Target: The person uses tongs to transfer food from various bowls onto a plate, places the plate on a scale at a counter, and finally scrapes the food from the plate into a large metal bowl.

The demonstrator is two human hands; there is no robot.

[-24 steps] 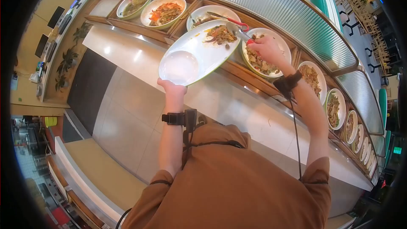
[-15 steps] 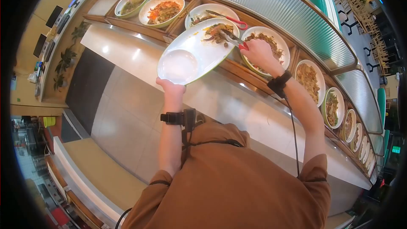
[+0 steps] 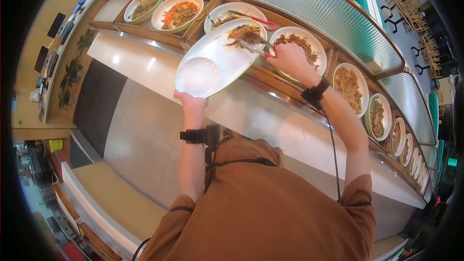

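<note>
My left hand (image 3: pixel 192 106) is closed on the near rim of a large white bowl (image 3: pixel 215 50) with a green outside. The bowl is tilted, and its round base shows at the near end. Cooked mixed food (image 3: pixel 244 34) lies against its far side. My right hand (image 3: pixel 292 62) grips red-handled metal tongs (image 3: pixel 253 48), their arms apart and their tips at this food. Just beyond my right hand sits a bowl of brown shredded food (image 3: pixel 302 46). Another bowl (image 3: pixel 220 12), partly hidden behind the held one, has a second pair of red-handled tongs (image 3: pixel 253 18) across it.
A wooden counter frame (image 3: pixel 256 75) holds a row of several food bowls, including one with orange-red pieces (image 3: pixel 179 14) and one with pale brown food (image 3: pixel 349 87). A ribbed glass screen (image 3: pixel 299 7) runs behind them. A white ledge (image 3: pixel 145 63) lies in front.
The tongs' tips have shifted slightly within the food, and their arms now look wider apart. The held bowl stays tilted in my left hand. The whole view has shifted a little.
</note>
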